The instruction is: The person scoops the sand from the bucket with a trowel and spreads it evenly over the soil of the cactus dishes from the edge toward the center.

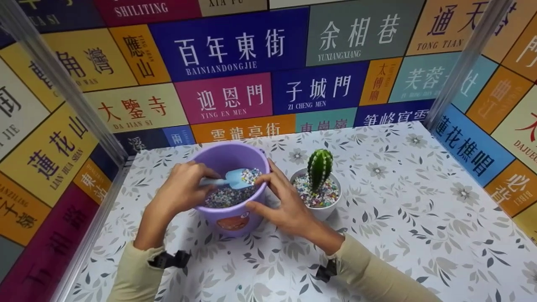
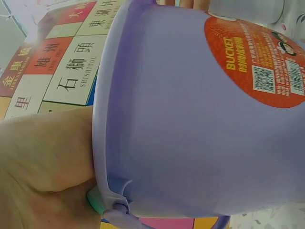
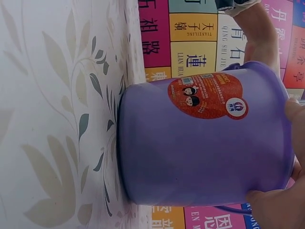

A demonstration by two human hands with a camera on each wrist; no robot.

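Note:
A purple bucket (image 1: 235, 216) stands on the table with small multicoloured pebbles (image 1: 226, 197) at its bottom. My left hand (image 1: 184, 186) reaches over the bucket's left rim and grips the handle of a light blue scoop (image 1: 238, 179). The scoop's blade is inside the bucket and carries some pale pebbles. My right hand (image 1: 285, 201) holds the bucket's right rim, thumb at the near side. In the right wrist view its fingers and thumb lie at the rim of the bucket (image 3: 205, 152). The left wrist view shows the bucket's outer wall (image 2: 190, 124), which hides the scoop's blade.
Just right of the bucket, behind my right hand, stands a white pot (image 1: 323, 213) with a green cactus (image 1: 320, 165) in coloured pebbles. A flower-patterned cover (image 1: 398, 218) lies on the table. Panels with street-name signs (image 1: 228, 46) rise at the back and both sides.

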